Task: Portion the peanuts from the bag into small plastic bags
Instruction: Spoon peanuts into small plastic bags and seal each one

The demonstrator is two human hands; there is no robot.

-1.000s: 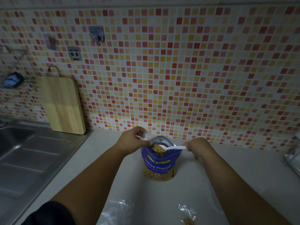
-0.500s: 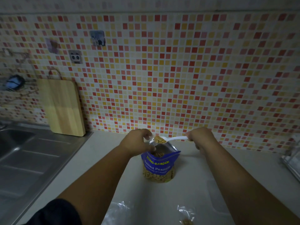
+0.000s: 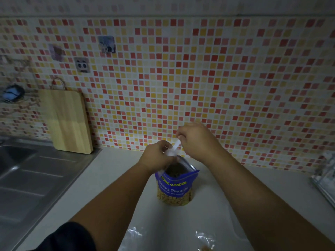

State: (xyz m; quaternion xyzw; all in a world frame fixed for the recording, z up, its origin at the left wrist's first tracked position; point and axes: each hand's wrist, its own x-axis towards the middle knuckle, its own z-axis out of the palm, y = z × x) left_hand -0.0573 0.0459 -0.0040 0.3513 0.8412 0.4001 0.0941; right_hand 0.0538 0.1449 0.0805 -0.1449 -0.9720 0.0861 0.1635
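A blue "Salted Peanuts" bag [image 3: 174,185] stands open on the white counter [image 3: 226,196], peanuts showing through its lower window. My left hand [image 3: 155,157] is closed at the bag's left rim, pinching what looks like a small clear plastic bag, mostly hidden by the fingers. My right hand [image 3: 197,140] grips the handle of a white plastic spoon [image 3: 174,148], tipped bowl-down against my left fingers just above the bag's mouth. Two small clear plastic bags lie near the front edge: an empty one [image 3: 135,234] and one [image 3: 204,240] with a few peanuts in it.
A wooden cutting board [image 3: 67,120] leans on the mosaic tile wall at the left. A steel sink and drainboard [image 3: 27,178] fill the left side. A metal rack [image 3: 324,180] sits at the right edge of the counter.
My right hand lifted the loaded spoon out of the peanut bag and tipped it down toward my left hand. The peanuts on the spoon are no longer visible.
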